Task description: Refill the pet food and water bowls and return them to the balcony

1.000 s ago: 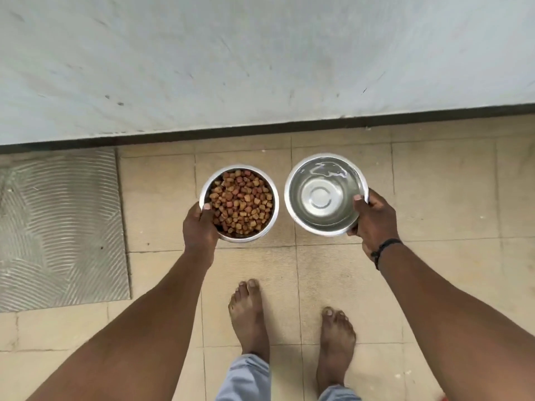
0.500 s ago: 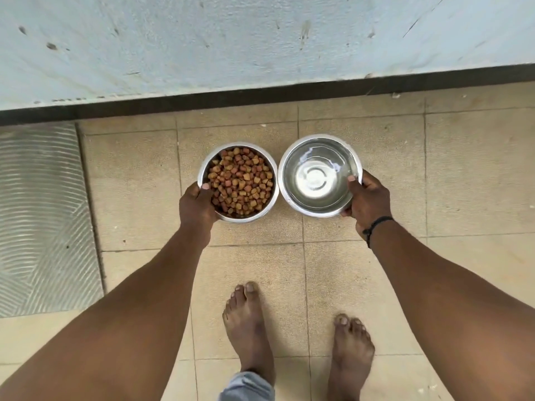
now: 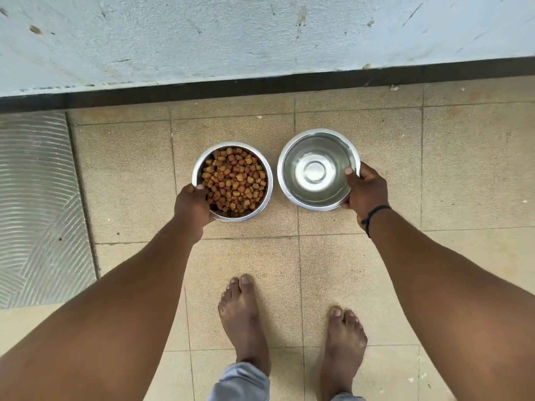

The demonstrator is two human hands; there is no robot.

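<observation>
The food bowl (image 3: 233,180), a round steel dish heaped with brown kibble (image 3: 234,179), sits low over the tan tiled floor (image 3: 130,180), just left of the water bowl (image 3: 318,170); whether either bowl touches the tiles cannot be told. The water bowl is the same shiny steel, holds clear water, and stands just apart from the food bowl, a narrow gap between their rims. The left hand (image 3: 192,205) pinches the near-left rim of the food bowl, thumb hooked over the edge onto the kibble side, the other fingers hidden beneath. The right hand (image 3: 366,188) pinches the water bowl's right rim, thumb inside, fingers curled under; a dark band (image 3: 373,216) circles that wrist. Beyond the food bowl runs a dark strip and a pale blue wall (image 3: 260,33). Left of the food bowl lies a grey ribbed mat (image 3: 37,209). Nearer than the food bowl, two bare feet (image 3: 243,316) stand on the tiles.
</observation>
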